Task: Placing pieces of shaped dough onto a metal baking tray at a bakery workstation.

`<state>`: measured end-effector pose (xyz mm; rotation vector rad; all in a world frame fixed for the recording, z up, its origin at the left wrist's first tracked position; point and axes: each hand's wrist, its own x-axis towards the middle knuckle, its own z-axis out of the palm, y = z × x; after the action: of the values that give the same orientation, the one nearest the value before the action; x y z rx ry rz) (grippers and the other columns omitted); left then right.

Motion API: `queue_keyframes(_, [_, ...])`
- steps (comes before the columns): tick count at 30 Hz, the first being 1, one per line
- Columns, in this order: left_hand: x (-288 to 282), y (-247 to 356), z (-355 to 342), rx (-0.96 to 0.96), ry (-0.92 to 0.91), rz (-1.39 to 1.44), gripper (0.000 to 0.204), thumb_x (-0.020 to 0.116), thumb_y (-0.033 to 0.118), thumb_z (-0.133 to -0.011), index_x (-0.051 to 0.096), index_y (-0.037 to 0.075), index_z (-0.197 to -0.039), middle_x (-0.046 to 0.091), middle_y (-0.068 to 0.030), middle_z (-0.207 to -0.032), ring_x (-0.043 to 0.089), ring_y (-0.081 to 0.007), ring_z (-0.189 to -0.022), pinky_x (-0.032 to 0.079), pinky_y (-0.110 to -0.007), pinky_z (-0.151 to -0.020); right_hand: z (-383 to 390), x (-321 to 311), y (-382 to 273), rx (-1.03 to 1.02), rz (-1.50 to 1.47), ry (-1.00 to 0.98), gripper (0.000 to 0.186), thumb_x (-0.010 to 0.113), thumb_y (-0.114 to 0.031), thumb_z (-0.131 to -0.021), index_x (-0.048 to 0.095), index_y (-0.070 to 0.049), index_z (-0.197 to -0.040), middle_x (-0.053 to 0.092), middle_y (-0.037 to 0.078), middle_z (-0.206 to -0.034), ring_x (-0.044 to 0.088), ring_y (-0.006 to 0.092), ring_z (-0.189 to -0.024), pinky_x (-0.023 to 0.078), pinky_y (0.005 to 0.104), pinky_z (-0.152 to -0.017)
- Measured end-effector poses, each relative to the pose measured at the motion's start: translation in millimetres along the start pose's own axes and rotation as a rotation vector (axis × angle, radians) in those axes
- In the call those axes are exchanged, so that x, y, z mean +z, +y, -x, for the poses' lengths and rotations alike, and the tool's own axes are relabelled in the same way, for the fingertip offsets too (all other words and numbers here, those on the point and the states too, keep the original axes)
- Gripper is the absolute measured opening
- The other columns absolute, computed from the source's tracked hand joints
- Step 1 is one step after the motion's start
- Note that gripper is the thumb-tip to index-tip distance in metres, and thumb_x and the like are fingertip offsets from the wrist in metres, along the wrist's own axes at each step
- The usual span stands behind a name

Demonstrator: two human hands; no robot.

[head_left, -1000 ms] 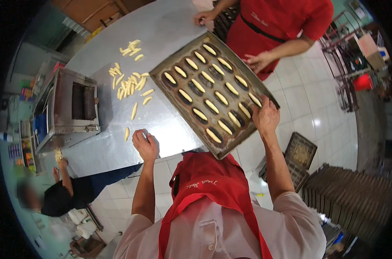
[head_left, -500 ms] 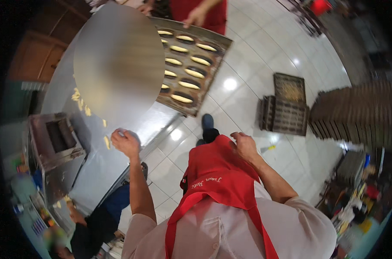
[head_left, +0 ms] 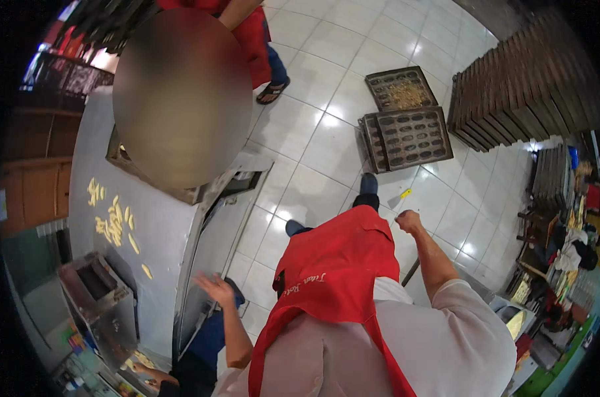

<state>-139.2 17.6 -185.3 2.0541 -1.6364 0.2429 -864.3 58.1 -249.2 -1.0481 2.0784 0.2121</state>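
My left hand [head_left: 214, 289] is beside the edge of the metal table [head_left: 161, 291], fingers spread, holding nothing. My right hand [head_left: 409, 220] hangs out to the right over the tiled floor, its fingers curled in and nothing visible in them. Several pale dough pieces [head_left: 115, 225] lie scattered on the table, and a single dough piece [head_left: 147, 271] lies nearest my left hand. A baking tray [head_left: 195, 194] rests on the table, mostly hidden by a blurred patch. Ahead on the floor are dark baking trays with oval hollows [head_left: 416, 135].
A tray of crumbs [head_left: 407, 91] adjoins the floor trays. A tall stack of trays [head_left: 521, 83] stands at the right. A yellow object [head_left: 406, 193] lies on the floor. A boxy metal machine [head_left: 95, 281] sits on the table. One co-worker [head_left: 254, 56] stands beyond; another's hand [head_left: 156, 375] is lower left.
My view has turned right and shifted along the table. The tray of dough pieces at the table's far end is now mostly behind the blur. My left hand has moved off the tabletop.
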Motion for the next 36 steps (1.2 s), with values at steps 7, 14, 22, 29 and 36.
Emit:
queue_keyframes(7, [74.1, 71.9, 127.4, -1.254, -1.102, 0.353, 0.051, 0.059, 0.033, -0.105, 0.050, 0.012, -0.150, 0.068, -0.0095, -0.100, 0.059, -0.0189, -0.075, 0.051, -0.043, -0.061, -145.1, -18.9, 98.7, -0.097, -0.013, -0.074, 0.037, 0.062, -0.040, -0.087, 0.080, -0.008, -0.092, 0.076, 0.018, -0.102, 0.071, 0.0380, -0.101, 0.055, 0.0454, -0.093])
queue_keyframes(14, [159.1, 118.5, 36.5, -1.180, -1.298, 0.141, 0.049, 0.059, 0.033, -0.104, 0.053, 0.011, -0.147, 0.068, -0.0080, -0.096, 0.059, -0.0179, -0.071, 0.050, -0.041, -0.059, -368.4, -65.4, 250.6, 0.040, -0.005, 0.118, 0.045, 0.067, -0.038, -0.086, 0.074, 0.001, -0.109, 0.072, 0.027, -0.113, 0.068, 0.0442, -0.108, 0.054, 0.0491, -0.097])
queue_keyframes(22, [114.0, 165.5, 34.9, -1.189, -1.458, -0.099, 0.046, 0.061, 0.032, -0.103, 0.057, 0.011, -0.143, 0.068, -0.0063, -0.092, 0.059, -0.0166, -0.068, 0.050, -0.039, -0.057, -496.9, -138.7, 331.3, 0.322, -0.001, 0.299, 0.087, 0.078, -0.037, -0.085, 0.036, 0.016, -0.139, 0.055, 0.033, -0.134, 0.054, 0.0492, -0.127, 0.046, 0.0512, -0.110])
queue_keyframes(29, [133.9, 177.0, 46.4, -1.177, -1.481, -0.172, 0.044, 0.061, 0.032, -0.102, 0.059, 0.011, -0.140, 0.068, -0.0047, -0.089, 0.059, -0.0156, -0.065, 0.049, -0.037, -0.055, -496.5, -170.8, 339.4, 0.551, -0.107, 0.316, 0.048, 0.071, -0.024, -0.089, 0.056, 0.000, -0.128, 0.068, 0.028, -0.125, 0.067, 0.0425, -0.117, 0.056, 0.0511, -0.096])
queue_keyframes(36, [-53.3, 220.8, 136.0, -1.168, -1.513, -0.022, 0.042, 0.062, 0.032, -0.101, 0.062, 0.011, -0.137, 0.068, -0.0032, -0.085, 0.059, -0.0145, -0.061, 0.048, -0.035, -0.053, -323.1, -260.6, 262.5, 0.200, 0.195, 0.341, 0.045, 0.073, -0.019, -0.079, 0.061, 0.002, -0.118, 0.070, 0.028, -0.112, 0.069, 0.0459, -0.108, 0.056, 0.0527, -0.089])
